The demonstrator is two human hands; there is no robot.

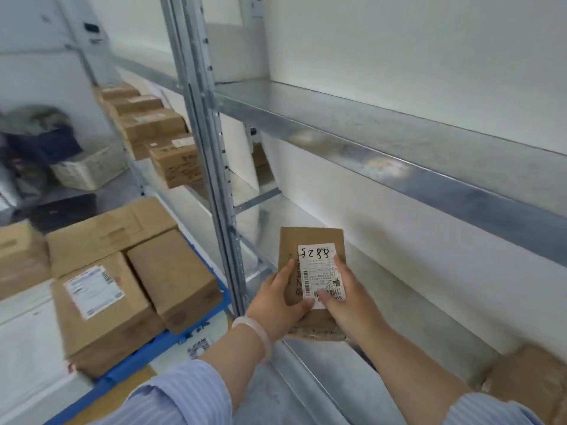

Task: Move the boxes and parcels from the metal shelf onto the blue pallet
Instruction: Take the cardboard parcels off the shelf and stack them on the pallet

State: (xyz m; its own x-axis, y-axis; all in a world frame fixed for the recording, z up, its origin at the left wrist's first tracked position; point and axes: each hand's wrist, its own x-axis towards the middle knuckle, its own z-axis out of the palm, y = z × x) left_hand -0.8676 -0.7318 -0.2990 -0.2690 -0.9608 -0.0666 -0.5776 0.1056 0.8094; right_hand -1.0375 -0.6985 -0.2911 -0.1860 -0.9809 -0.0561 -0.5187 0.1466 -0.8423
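A small brown cardboard parcel (pixel 310 237) with a white shipping label marked by hand is held in front of the metal shelf (pixel 383 142), over its lower level. My left hand (pixel 280 299) grips its left side and my right hand (pixel 346 297) grips its right side, thumbs on the label. To the left, the blue pallet (pixel 171 340) carries several brown boxes (pixel 101 305). Another brown box (pixel 527 381) lies on the lower shelf at the far right.
Further brown boxes (pixel 153 127) line the neighbouring shelf bay at the back left. A white crate (pixel 89 170) and dark bags (pixel 43 142) stand on the floor beyond the pallet. A metal upright (pixel 208 142) separates the bays. The upper shelf board runs across the right.
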